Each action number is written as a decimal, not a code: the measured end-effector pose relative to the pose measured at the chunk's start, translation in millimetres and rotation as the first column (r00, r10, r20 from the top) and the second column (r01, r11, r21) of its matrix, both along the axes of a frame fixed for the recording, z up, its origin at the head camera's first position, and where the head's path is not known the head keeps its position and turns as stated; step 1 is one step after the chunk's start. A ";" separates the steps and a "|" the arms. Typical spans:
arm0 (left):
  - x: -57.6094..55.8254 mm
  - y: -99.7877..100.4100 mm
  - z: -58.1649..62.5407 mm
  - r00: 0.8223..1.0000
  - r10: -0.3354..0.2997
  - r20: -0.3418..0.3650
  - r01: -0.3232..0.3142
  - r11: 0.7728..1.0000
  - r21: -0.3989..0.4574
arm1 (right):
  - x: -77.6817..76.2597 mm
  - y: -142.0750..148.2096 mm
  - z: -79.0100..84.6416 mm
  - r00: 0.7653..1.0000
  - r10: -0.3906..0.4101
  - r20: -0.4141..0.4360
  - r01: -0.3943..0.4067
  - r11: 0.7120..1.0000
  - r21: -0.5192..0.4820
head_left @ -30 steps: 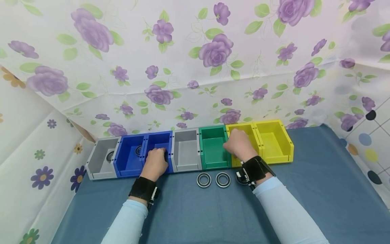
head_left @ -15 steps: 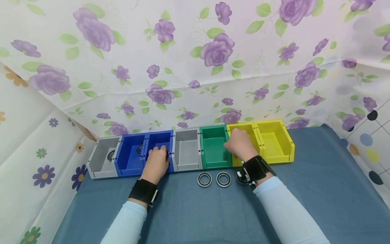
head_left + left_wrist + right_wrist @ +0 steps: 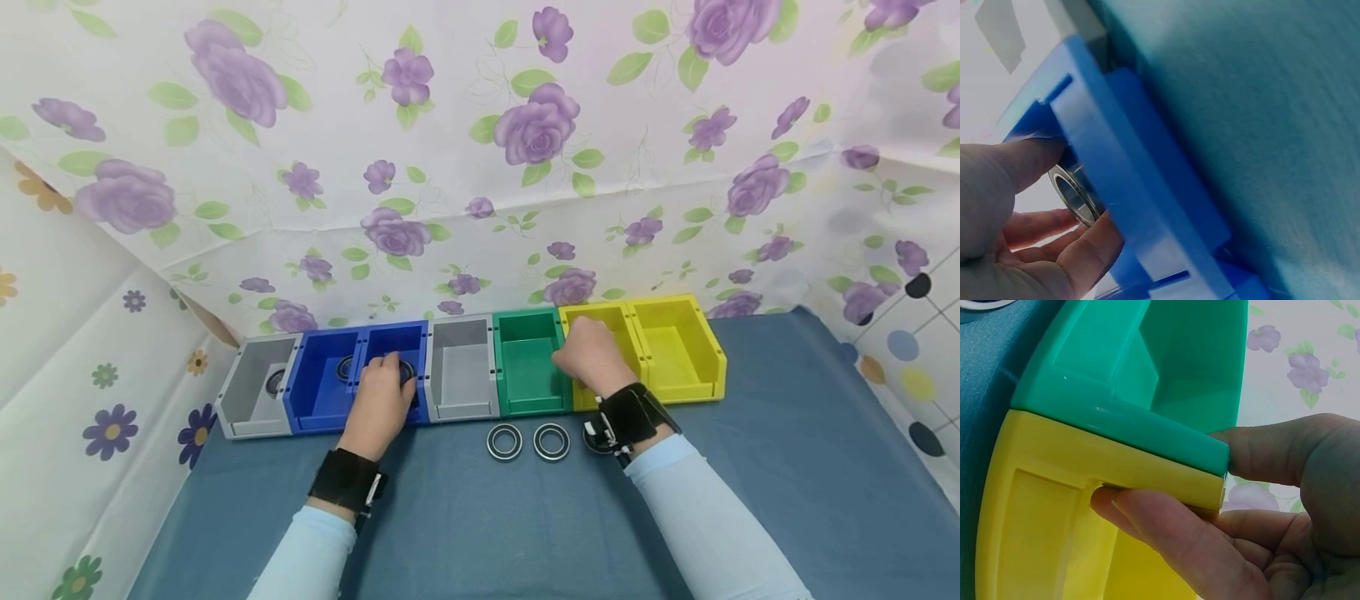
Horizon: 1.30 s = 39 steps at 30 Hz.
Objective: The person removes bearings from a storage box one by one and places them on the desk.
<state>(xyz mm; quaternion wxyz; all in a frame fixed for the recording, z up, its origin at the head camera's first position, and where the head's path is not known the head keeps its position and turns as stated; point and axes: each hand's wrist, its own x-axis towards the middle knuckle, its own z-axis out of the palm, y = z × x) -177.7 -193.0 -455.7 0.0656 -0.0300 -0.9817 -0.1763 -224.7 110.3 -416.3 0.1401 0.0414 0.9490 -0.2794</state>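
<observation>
My left hand [image 3: 377, 404] reaches into the right-hand blue bin [image 3: 396, 337]. Its thumb and fingers are around a ball bearing [image 3: 1075, 197], a dark ring with a metal rim, behind the bin's front wall. In the head view part of that bearing shows between thumb and forefinger; its far side is hidden. My right hand [image 3: 592, 358] pinches the adjoining side walls of the green bin [image 3: 1122, 425] and the yellow bin [image 3: 1041, 519]. The thumb lies on the green side and the fingers on the yellow side.
Bearings lie in the left grey bin [image 3: 255, 387] and the left blue bin [image 3: 322, 400]. Two more, a left bearing [image 3: 504, 442] and a middle bearing [image 3: 551, 442], rest on the blue cloth [image 3: 480, 525]; a third is partly under my right wrist. A floral curtain [image 3: 450, 250] hangs behind.
My left hand has shifted slightly left and its thumb has come away from the forefinger, so more of the bearing shows. The right hand keeps its hold on the bin walls.
</observation>
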 end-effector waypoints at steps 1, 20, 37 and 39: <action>0.9 0.0 1.6 1.000 0.001 -0.004 0.000 1.000 0.015 | -0.1 0.1 0.1 1.000 0.002 -0.004 -0.002 1.000 0.000; 21.2 -0.8 24.7 0.964 0.082 -0.254 -0.034 0.981 0.190 | 1.3 1.1 -0.3 1.000 0.011 -0.002 -0.011 1.000 -0.008; 37.9 19.3 48.6 0.900 0.014 -0.436 0.111 0.959 0.260 | 0.3 1.2 -1.7 1.000 0.011 -0.010 -0.012 1.000 -0.007; 40.1 22.6 50.8 0.895 0.012 -0.446 0.127 0.952 0.280 | 0.2 1.2 -1.4 1.000 0.011 -0.011 -0.011 1.000 -0.008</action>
